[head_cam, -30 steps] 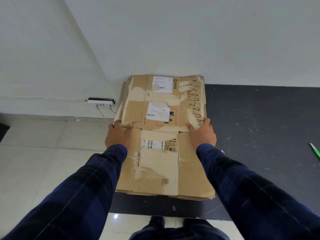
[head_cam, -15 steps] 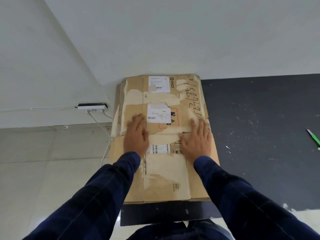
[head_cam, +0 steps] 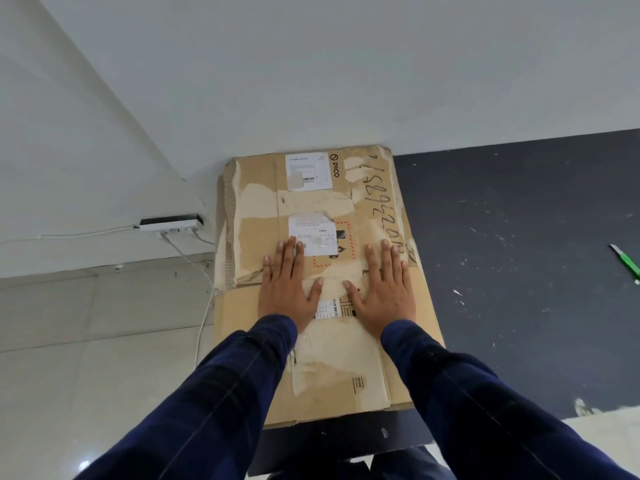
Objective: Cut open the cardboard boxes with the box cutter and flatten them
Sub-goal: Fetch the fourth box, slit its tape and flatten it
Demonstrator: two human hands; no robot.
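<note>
Flattened cardboard box [head_cam: 343,372]: on floor, far edge at wall base, partly on dark mat [head_cam: 519,271].
L hand [head_cam: 285,289], R hand [head_cam: 384,292]: palms flat, fingers straight, pressing mid-panel. Nothing grasped.
Handling (est.): light, stiff, springy at creases, torn facing weak.
Lift by side edges, both hands.
Box cutter [head_cam: 628,263]: on mat, well apart, R side.

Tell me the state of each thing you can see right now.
cardboard box: flattened, lying under both hands.
left hand: open, palm pressing flat on the box.
right hand: open, palm pressing flat on the box.
box cutter: lying untouched on the dark mat, at the right.
power strip: white cables plugged in.
</note>
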